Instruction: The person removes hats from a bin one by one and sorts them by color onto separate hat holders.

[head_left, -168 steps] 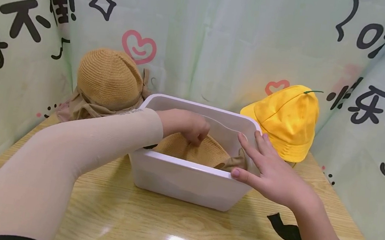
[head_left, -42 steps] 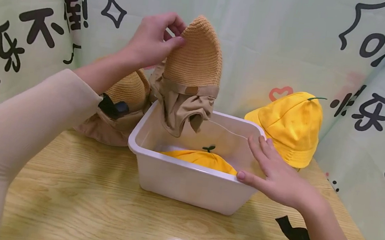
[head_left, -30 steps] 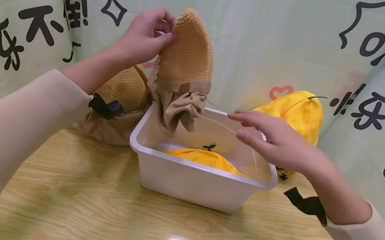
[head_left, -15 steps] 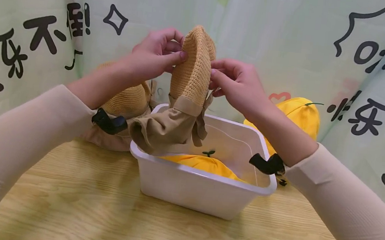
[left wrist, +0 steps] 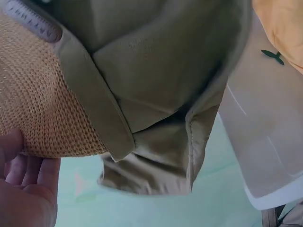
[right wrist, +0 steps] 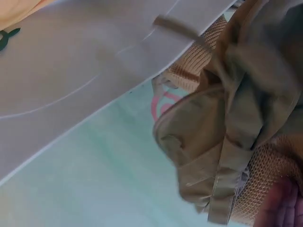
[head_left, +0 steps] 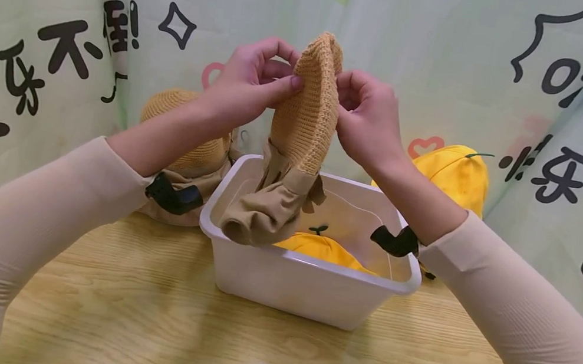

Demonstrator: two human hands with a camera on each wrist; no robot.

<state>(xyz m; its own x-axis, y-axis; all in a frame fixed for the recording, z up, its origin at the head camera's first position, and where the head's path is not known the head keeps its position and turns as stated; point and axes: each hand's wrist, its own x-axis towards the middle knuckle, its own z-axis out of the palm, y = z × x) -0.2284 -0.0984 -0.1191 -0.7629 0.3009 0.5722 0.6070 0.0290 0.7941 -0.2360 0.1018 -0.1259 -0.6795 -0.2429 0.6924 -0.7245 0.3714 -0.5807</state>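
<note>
A straw-coloured knitted sun hat (head_left: 304, 112) with a khaki cloth brim hangs above the white plastic bin (head_left: 286, 282). My left hand (head_left: 259, 84) pinches the crown from the left, thumb on the near side. On the other side my right hand (head_left: 370, 116) pinches the crown, its fingertips partly hidden behind it. The crown is folded, and the cloth brim droops over the bin's left part. Both wrist views show the brim (left wrist: 156, 85) and the knit up close; a small label sits on the band. Inside the bin lies a yellow hat (head_left: 324, 249) with a green sprout.
Behind the bin to the left stands another knitted hat (head_left: 166, 103), partly covered by my left forearm. A second yellow hat (head_left: 454, 175) is behind the bin's right end. The wooden table (head_left: 150, 309) meets a printed curtain (head_left: 393, 26) on several sides.
The knitted hat has come up out of the bin in my left hand, uncovering the yellow one. My right hand has left the bin's rim and taken hold of the crown; the hat has turned.
</note>
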